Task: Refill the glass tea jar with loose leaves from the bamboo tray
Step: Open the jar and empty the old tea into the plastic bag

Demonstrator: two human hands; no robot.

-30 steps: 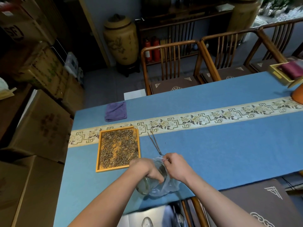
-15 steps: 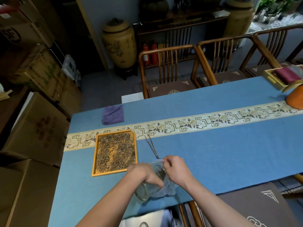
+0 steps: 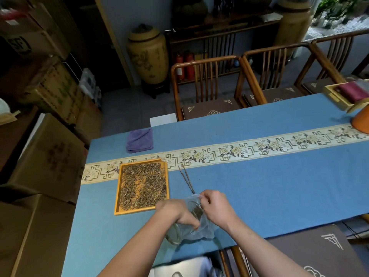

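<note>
— Since the earlier frames, little has shifted: both hands stay low at the near edge of the table, the jar held a touch more tilted, the tray unmoved.

— Left hand?

— Left hand curled over the glass tea jar, gripping it from above. Jar lies tilted, base toward the person, mouth up and away. Some dark leaves visible inside near the mouth.

— Right hand?

— Right hand pinches a clear plastic bag at the jar's mouth, fingers curled on the film. Bag bunches beneath and beside the jar. Whether the bag sits inside the jar or only against it, cannot tell.

— Tray?

— Bamboo tray just left of the hands, flat on the blue cloth, its far end over the patterned runner. Loose leaves spread across it, bare patches showing through.

— Else?

— Thin dark tongs lie between tray and right hand, near tip under the bag's edge. Purple cloth folded at the far left of the table. Wooden chairs across.
</note>
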